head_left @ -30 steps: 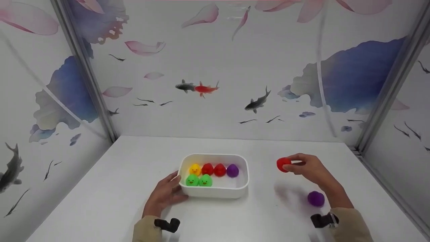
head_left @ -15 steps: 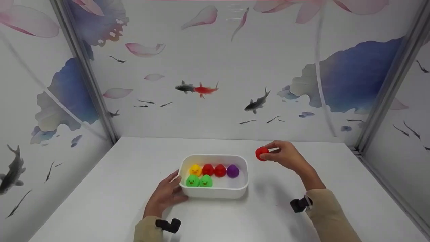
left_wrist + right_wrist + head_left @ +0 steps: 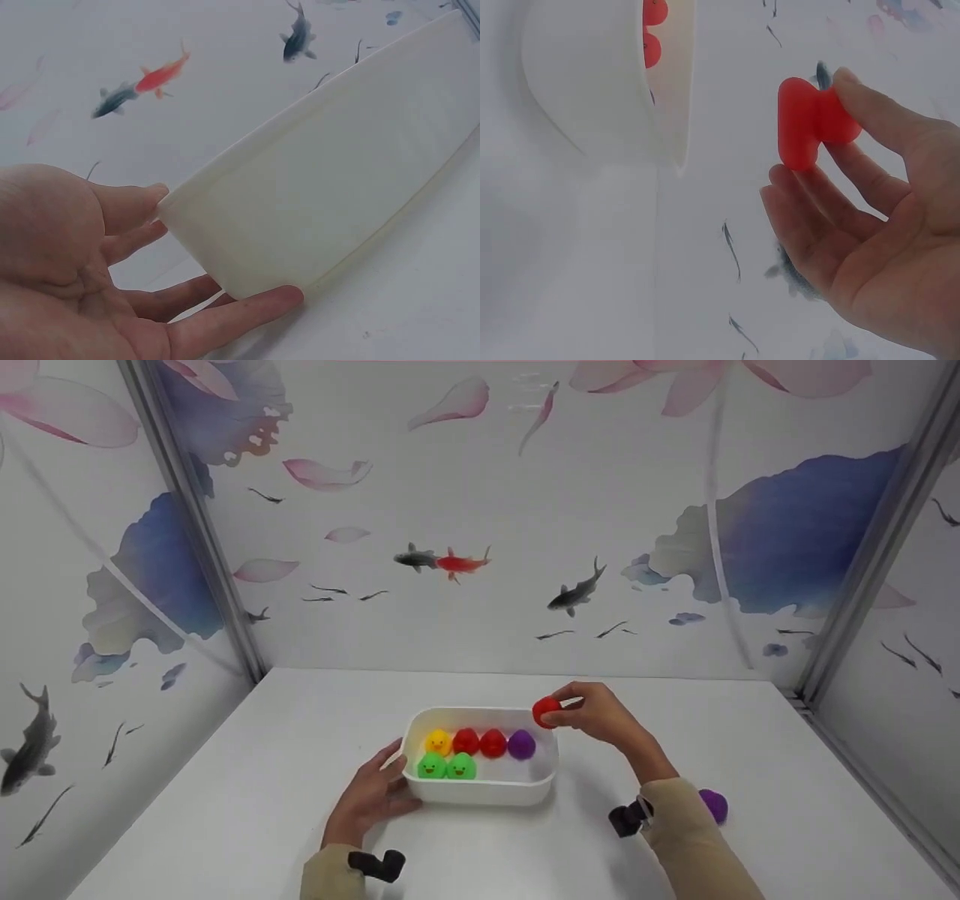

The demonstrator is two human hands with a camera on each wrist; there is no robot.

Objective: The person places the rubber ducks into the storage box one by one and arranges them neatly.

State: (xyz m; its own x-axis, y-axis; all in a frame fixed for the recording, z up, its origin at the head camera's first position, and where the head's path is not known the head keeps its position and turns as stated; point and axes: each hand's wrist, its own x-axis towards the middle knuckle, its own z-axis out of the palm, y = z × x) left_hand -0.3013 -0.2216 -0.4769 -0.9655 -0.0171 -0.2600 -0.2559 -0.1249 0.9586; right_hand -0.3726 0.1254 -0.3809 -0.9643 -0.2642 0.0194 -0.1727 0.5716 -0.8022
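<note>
My right hand (image 3: 596,714) pinches a red toy duck (image 3: 546,712) between thumb and fingertips, over the right rear corner of a white plastic box (image 3: 484,791). In the right wrist view the red duck (image 3: 799,124) is seen against the wall, apart from the box (image 3: 585,82). My left hand (image 3: 369,789) holds the box at its left front corner. In the left wrist view, digits lie against the box's rim and lower side. Inside the box sit a yellow duck (image 3: 438,742), two red ducks (image 3: 466,742), a purple one (image 3: 522,744) and two green ducks (image 3: 432,766).
Another purple toy (image 3: 715,806) lies on the white table (image 3: 315,697) at the right, partly hidden behind my right sleeve. Printed panels with fish and petals (image 3: 480,622) enclose the table at the back and both sides.
My right hand has carried the red duck leftward, from the table's right side to the box's rim, rising and then dipping slightly. My left hand has stayed at the box.
</note>
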